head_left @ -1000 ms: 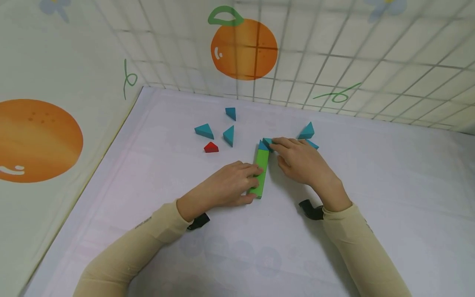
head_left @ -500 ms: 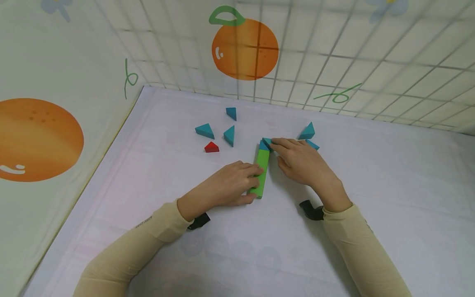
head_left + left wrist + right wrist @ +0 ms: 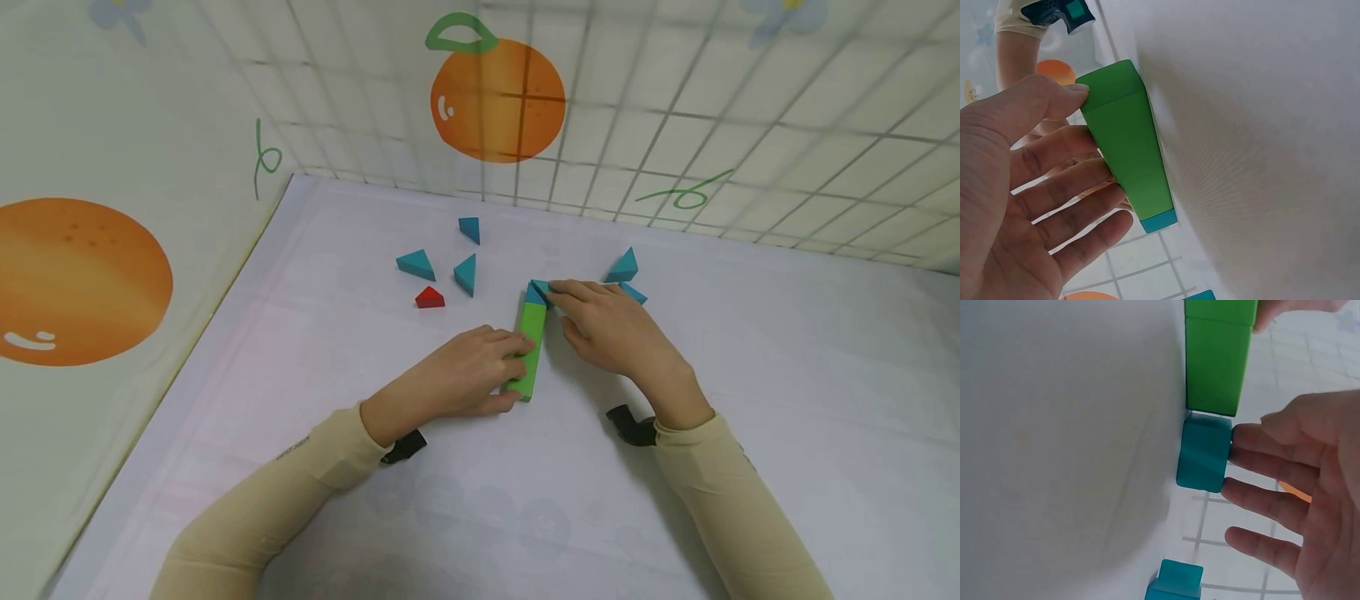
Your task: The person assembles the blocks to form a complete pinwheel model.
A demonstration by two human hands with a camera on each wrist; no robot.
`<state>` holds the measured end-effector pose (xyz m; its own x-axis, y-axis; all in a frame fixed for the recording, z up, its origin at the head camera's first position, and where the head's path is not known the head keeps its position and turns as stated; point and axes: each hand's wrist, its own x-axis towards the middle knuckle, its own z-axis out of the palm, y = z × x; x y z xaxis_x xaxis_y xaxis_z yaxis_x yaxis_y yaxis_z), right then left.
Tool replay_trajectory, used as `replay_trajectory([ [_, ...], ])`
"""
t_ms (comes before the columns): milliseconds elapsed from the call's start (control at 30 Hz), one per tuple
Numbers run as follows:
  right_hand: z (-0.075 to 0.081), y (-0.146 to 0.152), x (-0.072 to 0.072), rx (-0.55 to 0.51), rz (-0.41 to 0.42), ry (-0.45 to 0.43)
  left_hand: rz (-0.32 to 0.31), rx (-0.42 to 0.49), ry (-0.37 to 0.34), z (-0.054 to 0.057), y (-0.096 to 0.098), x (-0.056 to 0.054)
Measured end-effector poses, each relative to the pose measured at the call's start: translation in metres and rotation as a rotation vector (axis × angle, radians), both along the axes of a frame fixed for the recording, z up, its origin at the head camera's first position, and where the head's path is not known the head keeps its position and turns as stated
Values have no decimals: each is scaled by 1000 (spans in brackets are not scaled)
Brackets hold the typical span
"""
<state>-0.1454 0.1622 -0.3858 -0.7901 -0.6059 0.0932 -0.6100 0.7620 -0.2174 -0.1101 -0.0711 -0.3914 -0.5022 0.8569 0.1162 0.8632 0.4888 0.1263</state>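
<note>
Two green blocks (image 3: 532,333) lie end to end as one strip on the table, a seam between them showing in the right wrist view. My left hand (image 3: 468,371) rests its fingertips on the strip, thumb by its near end; the fingers look fairly straight in the left wrist view. At the strip's far end sits a blue triangular block (image 3: 534,294), with a second blue triangular block (image 3: 543,287) against its right side, partly hidden by fingers. The fingertips of my right hand (image 3: 611,329) touch that second block (image 3: 1204,453), fingers extended.
Left of the strip lie several blue triangular blocks (image 3: 465,275) and a red block (image 3: 430,297). Two more blue blocks (image 3: 622,265) lie beyond my right hand, one partly covered by it. A grid-patterned curtain (image 3: 675,108) borders the table's back edge.
The view has shifted very slightly. The two blue triangular blocks at the strip's far end look a little closer together; both hands keep about the same place.
</note>
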Motion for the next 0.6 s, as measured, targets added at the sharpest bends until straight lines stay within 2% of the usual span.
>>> replay_trajectory([
  [600, -1, 1, 0, -7, 9, 3, 5, -11, -33, 0, 0, -1],
])
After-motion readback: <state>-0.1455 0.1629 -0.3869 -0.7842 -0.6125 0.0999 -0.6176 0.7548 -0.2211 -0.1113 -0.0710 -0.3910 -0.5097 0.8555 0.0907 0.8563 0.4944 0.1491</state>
